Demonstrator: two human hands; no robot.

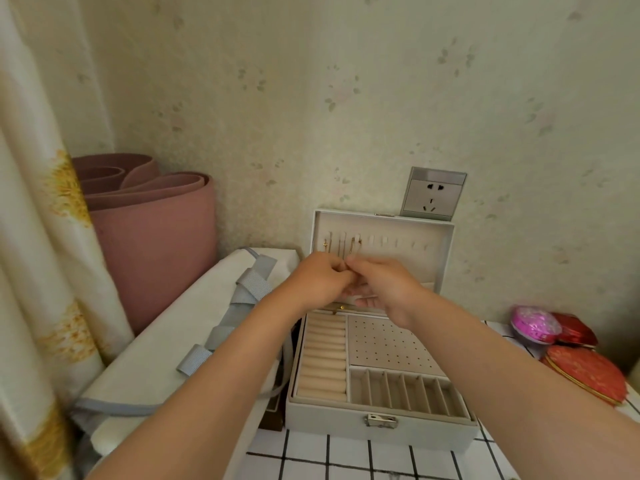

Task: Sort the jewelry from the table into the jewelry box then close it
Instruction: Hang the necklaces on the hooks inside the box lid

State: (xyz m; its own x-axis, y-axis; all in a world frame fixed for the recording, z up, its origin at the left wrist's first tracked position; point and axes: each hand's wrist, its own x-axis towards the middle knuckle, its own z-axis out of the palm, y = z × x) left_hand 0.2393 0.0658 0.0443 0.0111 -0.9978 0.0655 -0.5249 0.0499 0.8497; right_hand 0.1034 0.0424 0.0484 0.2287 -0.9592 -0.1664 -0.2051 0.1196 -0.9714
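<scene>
The jewelry box (381, 424), pale grey with a metal clasp (382, 420) on its front wall, stands open on the table (346, 455), a surface covered in a white cloth with a black grid. The box sits toward the table's back edge, its raised lid (382, 251) upright and close against the wall. Inside the lid, a row of small hooks carries gold chains (353, 245) at its left end; the hooks further right are bare. The tray below is divided three ways: a column of cream ring rolls (323, 358) along the left side, a perforated earring panel (391, 342) at the back right, and a row of narrow slots (401, 389) at the front right.

Both hands are raised above the tray, in front of the lower part of the lid. The left hand (317, 280) and right hand (384, 289) meet fingertip to fingertip, each curled into a tight pinch. What they pinch is too small to make out; a fine chain may pass between them, though this cannot be confirmed.

Beside the box's left wall lies a white padded item with grey-blue ribbon bows (252, 285). A rolled pink mat (152, 237) stands in the back left corner next to a curtain (38, 237). Near the table's right edge rest red embroidered cases (585, 374) and a pink round one (535, 323). A wall socket (431, 197) is mounted just above the lid.
</scene>
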